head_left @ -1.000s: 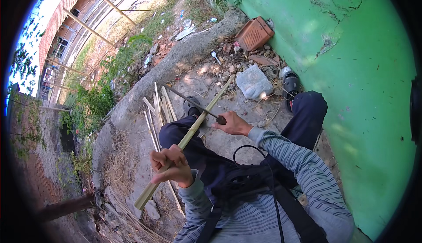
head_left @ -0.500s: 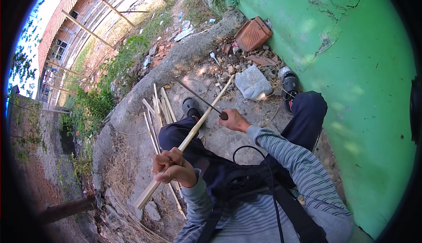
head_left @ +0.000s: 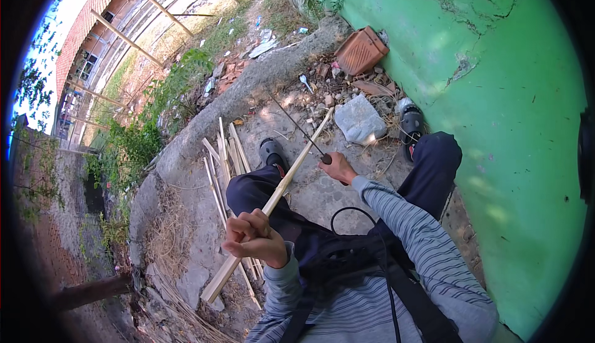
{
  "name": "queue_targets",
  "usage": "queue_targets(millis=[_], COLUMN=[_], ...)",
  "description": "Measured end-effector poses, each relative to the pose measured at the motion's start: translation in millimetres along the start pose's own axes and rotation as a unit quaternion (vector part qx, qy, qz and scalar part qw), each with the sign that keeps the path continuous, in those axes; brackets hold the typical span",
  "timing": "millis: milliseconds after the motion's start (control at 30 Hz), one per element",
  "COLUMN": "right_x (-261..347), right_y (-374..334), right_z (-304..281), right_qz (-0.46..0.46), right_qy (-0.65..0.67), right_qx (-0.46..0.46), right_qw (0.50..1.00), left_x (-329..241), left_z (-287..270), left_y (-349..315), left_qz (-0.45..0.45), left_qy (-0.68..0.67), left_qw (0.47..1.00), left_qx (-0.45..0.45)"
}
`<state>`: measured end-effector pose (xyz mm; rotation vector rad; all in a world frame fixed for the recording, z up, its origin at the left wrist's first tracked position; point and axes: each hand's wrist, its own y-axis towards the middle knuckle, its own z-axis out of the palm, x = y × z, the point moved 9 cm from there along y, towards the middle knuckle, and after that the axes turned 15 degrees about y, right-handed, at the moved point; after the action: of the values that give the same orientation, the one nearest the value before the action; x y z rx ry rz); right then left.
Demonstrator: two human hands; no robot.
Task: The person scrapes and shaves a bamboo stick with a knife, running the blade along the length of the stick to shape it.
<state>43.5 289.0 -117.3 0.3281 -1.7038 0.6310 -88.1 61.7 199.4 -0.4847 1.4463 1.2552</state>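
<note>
My left hand (head_left: 255,240) is closed around a long pale bamboo strip (head_left: 292,182), below its middle. The strip slants from near my belly up to the ground by a grey stone block, between my legs. In my right hand (head_left: 341,168) is the dark handle of a long knife (head_left: 297,124), its thin blade pointing up and left. From this angle the blade crosses near the strip's right side; whether they touch I cannot tell. More split bamboo strips (head_left: 223,151) lie in a loose pile beside my left foot.
The grey stone block (head_left: 359,120) lies near my right foot, with rubble and an orange clay piece (head_left: 361,51) beyond. A green wall (head_left: 508,157) rises on the right. A low concrete ridge (head_left: 204,116) curves along the left. A black cable (head_left: 334,216) loops over my lap.
My right hand and the knife have shifted slightly right, the blade tip farther right than before. My left hand and the bamboo strip have also moved a little right.
</note>
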Motion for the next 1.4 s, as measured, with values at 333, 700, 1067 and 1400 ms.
queue_targets(millis=[333,700,1067,1400], right_x=[139,126,100,57], right_y=[-61,-59,-37,-14], right_z=[30,32,26,14], right_qz=[-0.195,-0.151,-0.13,-0.074], right_qy=[-0.021,-0.001,-0.006,0.009], right_qx=[0.155,0.153,0.128,0.074], right_qw=[0.968,0.977,0.983,0.995], left_x=[-2,0,-3,-8], left_z=[21,20,22,25], left_y=[9,0,-2,-6], left_qz=[0.043,0.063,0.102,0.119], left_qy=[-0.127,-0.107,-0.124,-0.122], left_qw=[0.98,0.979,0.963,0.962], left_qx=[0.147,0.16,0.214,0.214])
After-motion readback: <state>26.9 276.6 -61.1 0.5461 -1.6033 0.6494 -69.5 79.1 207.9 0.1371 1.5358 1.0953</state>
